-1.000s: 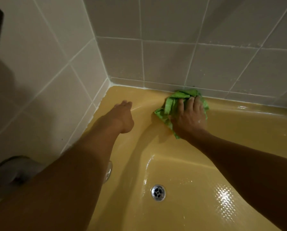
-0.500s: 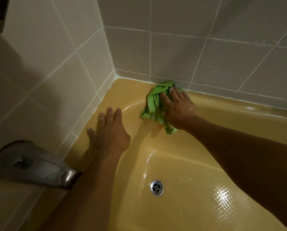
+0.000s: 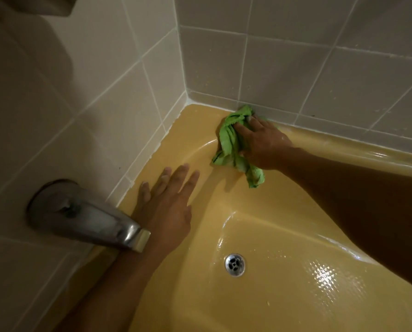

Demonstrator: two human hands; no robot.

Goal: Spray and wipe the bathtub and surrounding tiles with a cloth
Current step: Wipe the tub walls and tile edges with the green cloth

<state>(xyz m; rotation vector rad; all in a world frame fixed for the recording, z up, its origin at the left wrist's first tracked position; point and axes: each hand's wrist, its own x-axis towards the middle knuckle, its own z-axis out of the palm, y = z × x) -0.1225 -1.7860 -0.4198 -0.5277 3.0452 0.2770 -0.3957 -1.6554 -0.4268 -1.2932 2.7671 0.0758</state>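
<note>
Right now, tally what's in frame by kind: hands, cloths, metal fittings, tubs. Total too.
Hands: 2, left hand fingers straight, right hand pressing the cloth
Cloth: 1, green cloth
Metal fittings: 2, spout and drain
Bathtub: 1, yellow bathtub
Total: 6

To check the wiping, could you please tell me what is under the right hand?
A bunched green cloth, pressed by the right hand onto the yellow bathtub rim. The rim surface beneath the cloth is hidden.
</note>
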